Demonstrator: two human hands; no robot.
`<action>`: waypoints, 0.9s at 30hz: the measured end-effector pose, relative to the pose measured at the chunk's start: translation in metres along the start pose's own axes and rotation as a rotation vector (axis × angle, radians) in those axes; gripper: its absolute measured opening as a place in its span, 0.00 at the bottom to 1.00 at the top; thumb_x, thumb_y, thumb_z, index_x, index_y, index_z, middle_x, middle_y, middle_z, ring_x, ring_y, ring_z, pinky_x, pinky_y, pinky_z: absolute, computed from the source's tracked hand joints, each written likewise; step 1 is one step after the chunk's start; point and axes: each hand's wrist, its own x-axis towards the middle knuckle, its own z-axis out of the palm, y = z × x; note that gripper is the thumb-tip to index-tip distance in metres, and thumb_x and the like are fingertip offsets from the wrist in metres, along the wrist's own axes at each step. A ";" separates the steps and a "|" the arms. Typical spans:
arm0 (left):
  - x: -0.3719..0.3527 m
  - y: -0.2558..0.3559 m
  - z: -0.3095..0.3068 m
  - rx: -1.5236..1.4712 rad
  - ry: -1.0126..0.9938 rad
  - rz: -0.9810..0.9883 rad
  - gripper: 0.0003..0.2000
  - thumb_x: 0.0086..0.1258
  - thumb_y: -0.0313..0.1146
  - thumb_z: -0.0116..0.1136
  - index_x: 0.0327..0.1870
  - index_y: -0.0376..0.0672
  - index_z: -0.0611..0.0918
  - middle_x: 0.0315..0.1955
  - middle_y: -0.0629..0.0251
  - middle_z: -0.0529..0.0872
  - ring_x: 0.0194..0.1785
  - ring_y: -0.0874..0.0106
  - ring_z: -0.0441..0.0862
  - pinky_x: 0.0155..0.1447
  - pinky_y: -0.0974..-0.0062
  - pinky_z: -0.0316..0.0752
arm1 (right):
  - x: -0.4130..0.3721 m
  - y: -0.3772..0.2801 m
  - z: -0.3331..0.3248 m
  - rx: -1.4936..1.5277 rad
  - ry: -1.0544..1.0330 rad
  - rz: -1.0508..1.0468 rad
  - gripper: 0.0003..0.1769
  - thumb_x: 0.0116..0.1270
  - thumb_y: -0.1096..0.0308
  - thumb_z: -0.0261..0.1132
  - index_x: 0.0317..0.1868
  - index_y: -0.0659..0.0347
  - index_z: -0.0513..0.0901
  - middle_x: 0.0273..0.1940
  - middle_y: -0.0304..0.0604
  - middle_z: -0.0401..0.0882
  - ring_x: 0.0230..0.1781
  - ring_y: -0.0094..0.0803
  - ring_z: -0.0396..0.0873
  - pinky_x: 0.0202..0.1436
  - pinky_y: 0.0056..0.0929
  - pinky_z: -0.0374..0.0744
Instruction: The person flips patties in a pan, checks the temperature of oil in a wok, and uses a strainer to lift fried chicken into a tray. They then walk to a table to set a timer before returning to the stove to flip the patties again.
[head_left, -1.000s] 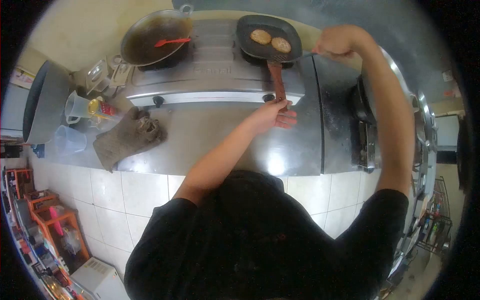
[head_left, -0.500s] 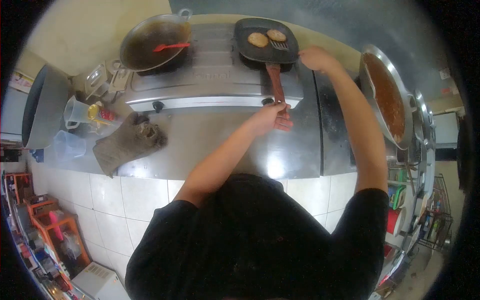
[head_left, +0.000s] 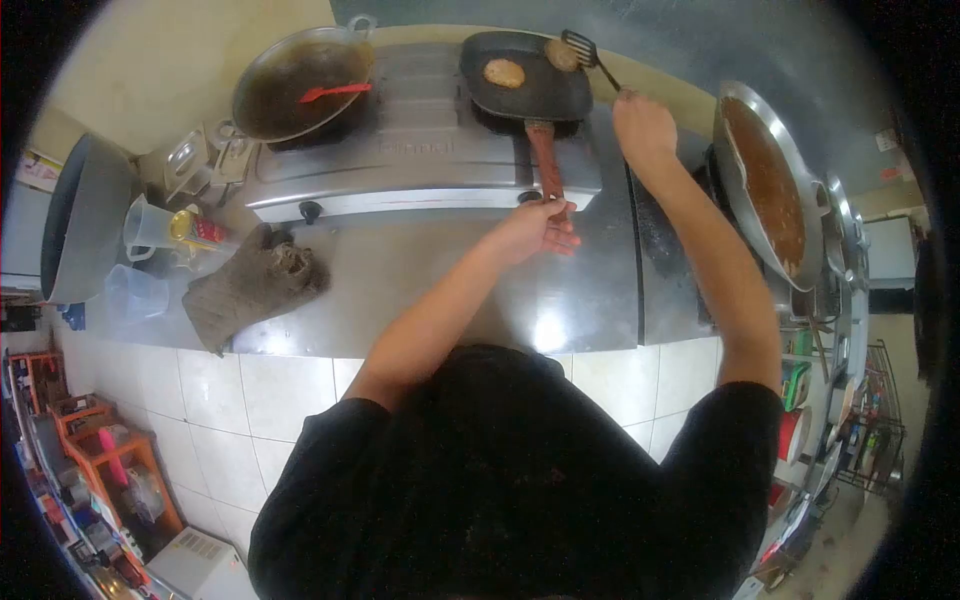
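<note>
My left hand is closed around the end of the brown handle of a dark square frying pan on the stove's right burner. Raised to the right of the pan, my right hand grips a black slotted spatula. The spatula's slotted head overlaps one browned patty at the pan's far right edge. A second golden-brown patty lies flat in the left part of the pan.
On the left burner of the stove stands a wok of dark liquid with a red utensil across it. Left lie a brown oven mitt, plastic jugs and a can. A large pan of reddish-brown sauce sits right.
The spatula has gone from lying low in the pan to raised at its far right edge. The right patty has shifted there with it, while my left hand stays on the handle.
</note>
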 end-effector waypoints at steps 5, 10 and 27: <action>-0.001 -0.002 -0.002 -0.037 -0.010 0.020 0.19 0.78 0.46 0.48 0.57 0.39 0.74 0.36 0.61 0.81 0.45 0.58 0.86 0.50 0.57 0.83 | -0.013 0.002 -0.025 -0.239 -0.067 -0.103 0.16 0.67 0.72 0.55 0.55 0.65 0.77 0.38 0.52 0.84 0.39 0.43 0.87 0.37 0.35 0.85; -0.016 -0.002 0.005 0.084 -0.020 -0.121 0.28 0.76 0.53 0.50 0.63 0.38 0.67 0.53 0.50 0.79 0.50 0.56 0.85 0.50 0.59 0.82 | -0.021 0.003 -0.042 -0.025 -0.161 0.044 0.18 0.69 0.69 0.54 0.57 0.65 0.77 0.44 0.58 0.83 0.41 0.52 0.85 0.43 0.47 0.83; -0.008 -0.003 0.008 0.022 0.081 0.078 0.19 0.78 0.43 0.50 0.61 0.41 0.66 0.49 0.54 0.79 0.51 0.56 0.84 0.49 0.58 0.82 | 0.064 0.016 0.006 0.118 -0.473 -0.240 0.16 0.61 0.67 0.56 0.38 0.68 0.87 0.44 0.61 0.84 0.46 0.59 0.82 0.52 0.50 0.79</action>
